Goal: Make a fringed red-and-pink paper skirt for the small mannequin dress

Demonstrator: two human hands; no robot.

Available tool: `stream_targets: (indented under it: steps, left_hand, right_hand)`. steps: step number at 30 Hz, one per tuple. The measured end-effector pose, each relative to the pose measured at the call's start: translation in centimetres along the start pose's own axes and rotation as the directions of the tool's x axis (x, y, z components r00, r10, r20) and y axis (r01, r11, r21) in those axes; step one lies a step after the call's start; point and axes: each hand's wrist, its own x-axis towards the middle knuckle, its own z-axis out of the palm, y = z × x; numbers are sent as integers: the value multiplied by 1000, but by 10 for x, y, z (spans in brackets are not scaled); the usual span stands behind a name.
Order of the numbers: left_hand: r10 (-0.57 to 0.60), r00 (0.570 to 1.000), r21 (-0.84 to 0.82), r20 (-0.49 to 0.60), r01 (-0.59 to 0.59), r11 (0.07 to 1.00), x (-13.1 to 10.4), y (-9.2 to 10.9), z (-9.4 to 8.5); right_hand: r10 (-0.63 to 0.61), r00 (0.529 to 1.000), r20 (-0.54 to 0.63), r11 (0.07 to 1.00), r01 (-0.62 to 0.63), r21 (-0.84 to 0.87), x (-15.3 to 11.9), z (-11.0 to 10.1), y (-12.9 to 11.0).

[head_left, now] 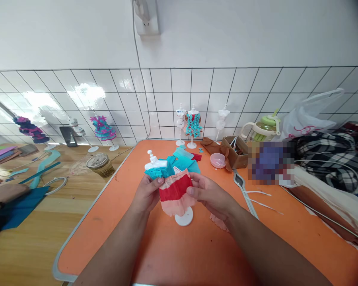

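Note:
A small piece of red and pink crepe paper [176, 190] is stretched between my two hands above the orange table [107, 230]. My left hand [147, 192] pinches its left edge, close to turquoise paper [158, 172] around a small white mannequin [155, 162]. Thumb and fingers of my right hand [207, 192] grip the right edge. The mannequin's round white base [184, 217] shows below the paper; its stand is hidden behind it. More turquoise paper [181, 162] lies just behind my hands.
Small mannequins [193, 125] stand along the tiled wall. Back right are a pink dish [217, 160], a cardboard box [237, 153] and a green-lidded bottle [262, 129]. A glass jar [100, 165] and another person's hand [10, 194] on blue paper are at left.

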Motion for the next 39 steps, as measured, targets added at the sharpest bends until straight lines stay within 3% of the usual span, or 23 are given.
stream_targets:
  steps: [3,12,17,21,23,27,32,39]
  left_hand:
    - [-25,1000,25,16,24,999,1,-1,-2]
    - [-103,989,-45,103,108,993,-1,1,6]
    - [-106,988,-49,109,112,993,-1,-3,0]
    - [-156,977,-93,147,170,981,-5,-9,-4]
    - [-155,977,-108,147,171,979,-7,-11,-3]
    - [-166,975,-115,145,183,976,-9,-15,-1]
    - [-160,979,-209,123,183,961,-9,-18,-2]
    - [-214,966,-261,143,245,934,-11,-32,-21]
  right_hand:
    - [-7,998,-58,1000,9,27,4,2,6]
    - [-68,998,-3,996,68,-65,1,0,3]
    - [-151,974,-168,984,132,-123,1,-2,-2]
    - [-133,991,-4,972,130,-198,-2,-3,-5]
    - [-105,994,22,973,107,-203,-2,-4,-4]
    - [-114,990,-81,981,99,-168,-1,-4,-2]
    - [-125,987,-103,979,106,-176,-1,-2,-1]
    - [-96,983,-159,975,61,-212,-2,4,0]
